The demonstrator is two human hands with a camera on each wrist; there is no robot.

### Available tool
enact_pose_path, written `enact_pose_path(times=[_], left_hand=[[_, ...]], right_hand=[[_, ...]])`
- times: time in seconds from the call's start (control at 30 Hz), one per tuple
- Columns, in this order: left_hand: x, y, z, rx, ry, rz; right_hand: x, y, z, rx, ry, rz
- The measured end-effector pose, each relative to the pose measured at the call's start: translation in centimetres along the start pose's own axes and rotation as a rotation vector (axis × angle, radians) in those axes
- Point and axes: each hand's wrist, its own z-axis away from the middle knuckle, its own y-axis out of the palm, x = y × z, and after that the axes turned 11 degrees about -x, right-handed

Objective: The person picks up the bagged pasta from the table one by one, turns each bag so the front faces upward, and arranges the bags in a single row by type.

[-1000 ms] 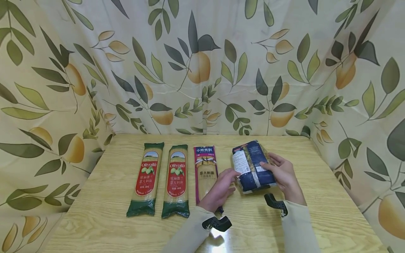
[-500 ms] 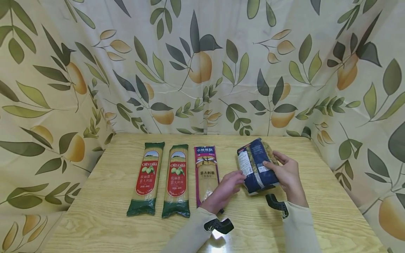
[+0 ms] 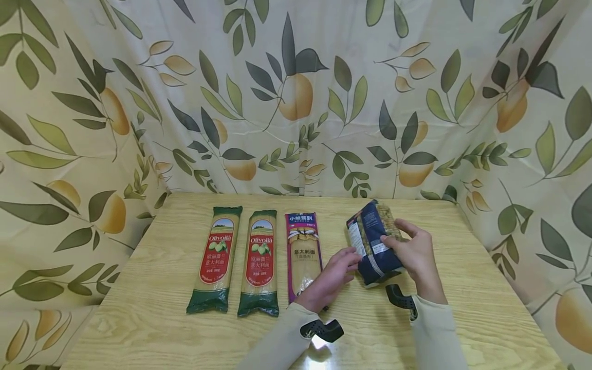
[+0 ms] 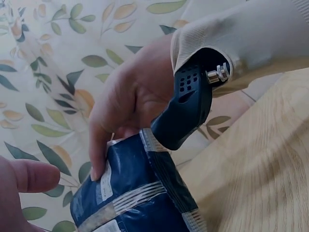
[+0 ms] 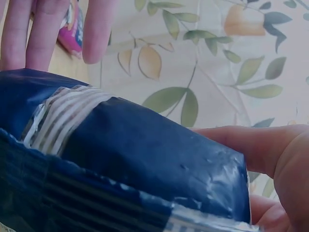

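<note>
A navy bag of short pasta [image 3: 376, 234], with a white label and a see-through side, is held tilted over the right part of the table. My right hand [image 3: 418, 254] grips its right side, thumb on the printed face and fingers behind. At the bag's left edge is my left hand [image 3: 335, 275], its fingertips touching there. In the right wrist view the left fingers [image 5: 41, 43] look straight, at the far edge of the bag. The left wrist view shows the left thumb [image 4: 36, 176] held away from the bag.
A magenta-and-navy pasta pack [image 3: 305, 252] lies partly under the left forearm. Further left, two green-ended spaghetti packs [image 3: 259, 257] with red labels lie side by side on the wooden table [image 3: 139, 298]. A leaf-patterned curtain [image 3: 296, 144] surrounds the table's back and sides.
The navy bag has shifted slightly right and turned, so its see-through side with pasta shows more. My left hand has followed it a little to the right.
</note>
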Motion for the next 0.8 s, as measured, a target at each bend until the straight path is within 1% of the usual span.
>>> enact_pose_path(times=[0.33, 0.5, 0.63, 0.8], left_hand=[[-0.2, -0.2, 0.0, 0.001, -0.014, -0.004], [-0.3, -0.3, -0.1, 0.019, -0.014, -0.002], [-0.5, -0.5, -0.1, 0.044, -0.013, 0.004], [-0.8, -0.7, -0.1, 0.042, -0.031, 0.02]], right_hand=[[1.2, 0.5, 0.7, 0.068, -0.038, 0.017], [1.7, 0.8, 1.0, 0.107, -0.06, 0.035], [1.9, 1.1, 1.0, 0.131, -0.056, 0.029], [2.0, 1.5, 1.1, 0.154, -0.067, 0.037]])
